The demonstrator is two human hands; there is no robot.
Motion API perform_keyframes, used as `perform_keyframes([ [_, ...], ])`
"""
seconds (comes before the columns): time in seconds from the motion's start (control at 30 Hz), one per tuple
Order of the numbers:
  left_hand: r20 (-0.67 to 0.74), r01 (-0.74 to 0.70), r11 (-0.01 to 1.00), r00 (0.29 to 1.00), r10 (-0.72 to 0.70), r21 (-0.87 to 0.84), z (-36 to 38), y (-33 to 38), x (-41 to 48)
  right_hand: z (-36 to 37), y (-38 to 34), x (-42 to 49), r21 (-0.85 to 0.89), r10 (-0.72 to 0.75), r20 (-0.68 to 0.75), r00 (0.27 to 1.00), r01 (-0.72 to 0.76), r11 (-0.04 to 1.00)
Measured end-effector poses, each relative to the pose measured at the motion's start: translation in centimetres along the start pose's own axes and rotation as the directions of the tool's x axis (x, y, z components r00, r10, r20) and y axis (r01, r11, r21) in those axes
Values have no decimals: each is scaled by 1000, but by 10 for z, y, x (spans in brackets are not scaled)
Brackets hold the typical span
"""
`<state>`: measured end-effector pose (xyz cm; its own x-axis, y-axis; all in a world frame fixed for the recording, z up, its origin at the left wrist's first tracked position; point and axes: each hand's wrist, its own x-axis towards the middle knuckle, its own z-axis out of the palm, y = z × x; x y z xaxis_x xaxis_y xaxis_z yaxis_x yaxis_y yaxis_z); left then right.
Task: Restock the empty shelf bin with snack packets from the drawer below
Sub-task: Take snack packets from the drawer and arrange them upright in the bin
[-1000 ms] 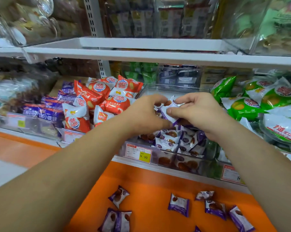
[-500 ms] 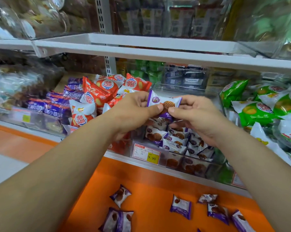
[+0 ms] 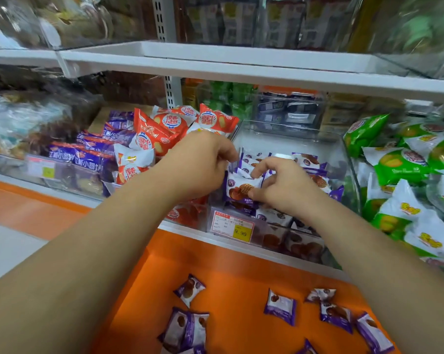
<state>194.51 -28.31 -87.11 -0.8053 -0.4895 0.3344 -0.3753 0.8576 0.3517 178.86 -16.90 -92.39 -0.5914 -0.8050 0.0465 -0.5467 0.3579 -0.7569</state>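
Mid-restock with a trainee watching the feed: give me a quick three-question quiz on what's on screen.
1. True or false: the orange drawer has nothing left in it.
2. Which colour of packets fills the bin just left of the clear bin? A green, B red, C yellow.
3. Fill in: the held packet, pinched by the right hand, is white and ___.
Key: 1 false, loose packets lie in it; 2 B; 3 purple.

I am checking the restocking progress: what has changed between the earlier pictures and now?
The purple biscuit packet went down from above the clear bin onto its front row. Left hand and right hand keep their grip on it. The loose packets in the orange drawer stayed.
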Motion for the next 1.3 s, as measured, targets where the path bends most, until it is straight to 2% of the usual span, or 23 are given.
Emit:
perform_keyframes([
  [0.07, -13, -13, 1000, 1000, 13, -1, 1, -4, 0, 7, 2, 6, -71, -34, -7, 999, 33, 997],
  [0.23, -33, -31, 999, 999, 30, -8, 5, -5, 4, 5, -4, 24, -357, -84, 90, 992, 111, 928],
  [0.4, -30, -60, 998, 998, 60, 6, 13, -4, 7, -5, -9, 42, -403, 19, 278, 960, 99, 910],
  [0.63, 13, -100, 993, 995, 100, 61, 28, 1, 9, 19, -12, 31, -650, 43, 194, 980, 96, 754],
  [0.7, 45, -114, 991, 993, 111, 75, 31, 6, 10, 11, -14, 31, -654, 63, 247, 967, 119, 747],
  [0.77, 67, -128, 990, 990, 123, 67, 32, 13, 10, -6, -16, 29, -586, 33, 296, 955, 154, 796],
  [0.87, 61, -134, 991, 989, 132, 25, 34, 28, 12, -52, -14, 19, -529, -82, 230, 970, 195, 826],
  [0.93, 99, -101, 994, 990, 104, -35, 41, 38, 14, -83, -11, 4, -551, -84, 269, 959, 225, 804],
  [1.0, 166, -82, 994, 982, 94, -77, 51, 49, 16, -100, -4, -13, -612, -23, 339, 940, 239, 753],
  [1.1, 220, -74, 994, 971, 89, -76, 62, 57, 15, -100, 14, -27, -748, 52, 365, 930, 259, 611],
  [1.2, 221, -81, 994, 970, 97, -79, 64, 57, 12, -94, 24, -29, -850, 51, 333, 942, 276, 448],
  [1.3, 234, -65, 995, 969, 80, -71, 66, 50, 10, -95, 21, -28, -883, -9, 316, 949, 298, 363],
])
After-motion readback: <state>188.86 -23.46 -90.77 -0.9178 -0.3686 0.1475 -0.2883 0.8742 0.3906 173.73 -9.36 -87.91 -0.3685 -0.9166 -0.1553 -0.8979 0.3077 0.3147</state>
